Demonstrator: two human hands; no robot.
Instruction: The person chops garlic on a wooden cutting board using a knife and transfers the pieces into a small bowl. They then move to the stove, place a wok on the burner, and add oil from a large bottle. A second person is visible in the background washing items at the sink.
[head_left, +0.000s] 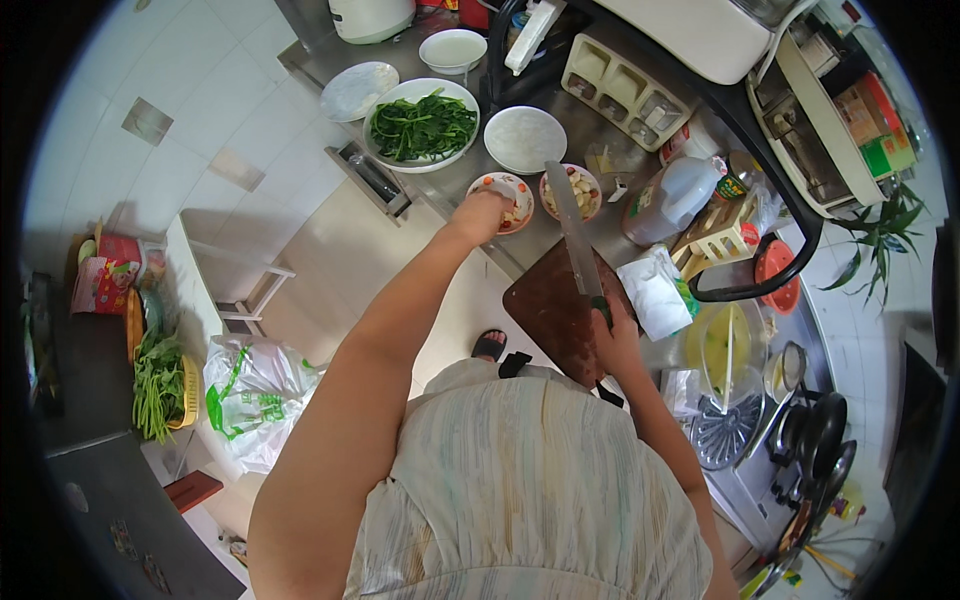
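My right hand (618, 342) is closed around the dark handle of a long-bladed kitchen knife (571, 225). The blade points away from me, over a brown cutting board (551, 319) and the edge of a patterned bowl of what look like peeled garlic cloves (585, 196). My left hand (480, 215) reaches into another patterned bowl (523, 196) with small pale pieces in it; its fingertips are hidden, so I cannot tell whether it holds anything. Beyond these stand a white bowl of leafy greens (424, 126) and a white bowl (525, 140).
A plastic jug (670, 196), a white packet (654, 289) and a compartmented seasoning box (624, 91) are right of the bowls. A black-edged rack (806, 247) overhangs the counter. Farther right are a container of yellowish liquid (718, 345) and dark pans (821, 439). An open drawer (369, 180) juts out at left.
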